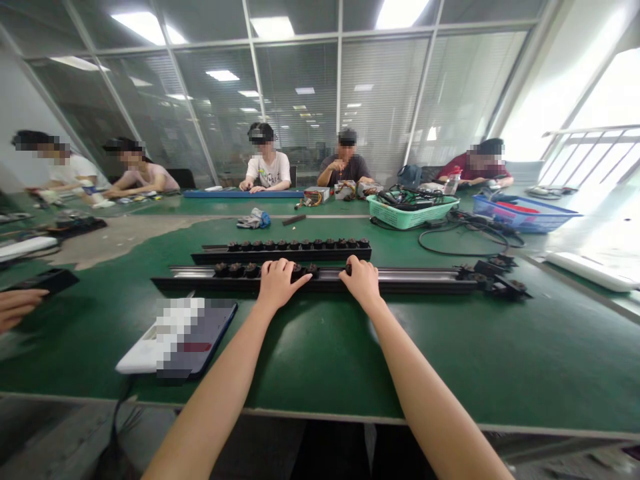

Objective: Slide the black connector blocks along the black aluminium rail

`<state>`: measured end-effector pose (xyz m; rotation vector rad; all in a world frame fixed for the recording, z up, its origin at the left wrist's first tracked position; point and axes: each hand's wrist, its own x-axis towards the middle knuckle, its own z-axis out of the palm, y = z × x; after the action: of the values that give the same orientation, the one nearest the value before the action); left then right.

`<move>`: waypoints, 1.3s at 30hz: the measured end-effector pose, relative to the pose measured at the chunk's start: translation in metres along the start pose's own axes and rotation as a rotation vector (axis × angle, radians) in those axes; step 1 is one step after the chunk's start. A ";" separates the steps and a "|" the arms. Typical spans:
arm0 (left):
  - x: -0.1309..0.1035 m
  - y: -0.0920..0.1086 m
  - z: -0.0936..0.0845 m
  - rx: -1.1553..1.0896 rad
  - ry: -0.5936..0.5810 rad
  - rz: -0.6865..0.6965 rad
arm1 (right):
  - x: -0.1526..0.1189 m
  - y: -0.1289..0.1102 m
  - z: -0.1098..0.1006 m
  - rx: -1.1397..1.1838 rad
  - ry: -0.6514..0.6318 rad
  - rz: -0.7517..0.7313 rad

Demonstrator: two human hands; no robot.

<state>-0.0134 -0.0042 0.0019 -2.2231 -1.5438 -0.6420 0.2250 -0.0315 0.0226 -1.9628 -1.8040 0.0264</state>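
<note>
A long black rail with a shiny inner channel (420, 285) lies crosswise on the green table in front of me. Small round black parts (236, 270) sit in its left half. My left hand (275, 283) is closed over the rail, fingers on the far side and thumb stretched along it beside the round parts. Farther right, my right hand (363, 283) pinches a small black part (349, 269) at the channel, most of it hidden by the fingers. Several loose black parts (505, 287) are at the rail's right end.
Behind lies a shorter black rail (285, 255) filled with round parts. A notebook (215, 343) and a white object (140, 350) lie at left, near another person's hand (17, 307). A green basket (413, 212), a blue basket (525, 212) and cables stand farther back. Several people sit opposite.
</note>
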 end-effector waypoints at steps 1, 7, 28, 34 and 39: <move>-0.001 0.000 -0.001 -0.003 -0.004 -0.002 | -0.001 -0.001 0.000 -0.002 -0.002 -0.001; -0.009 -0.002 -0.010 -0.001 -0.022 -0.027 | -0.003 -0.005 0.003 -0.006 -0.043 -0.012; -0.010 -0.001 -0.008 0.013 -0.010 -0.020 | 0.000 0.024 0.024 0.133 0.083 -0.195; -0.003 0.002 0.000 -0.014 0.010 -0.014 | 0.002 0.024 0.017 0.080 0.062 -0.165; -0.002 0.001 0.003 -0.013 0.005 0.003 | 0.000 0.024 0.014 0.054 0.054 -0.170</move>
<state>-0.0126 -0.0048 -0.0014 -2.2318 -1.5375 -0.6579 0.2432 -0.0274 0.0012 -1.7506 -1.9082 -0.0324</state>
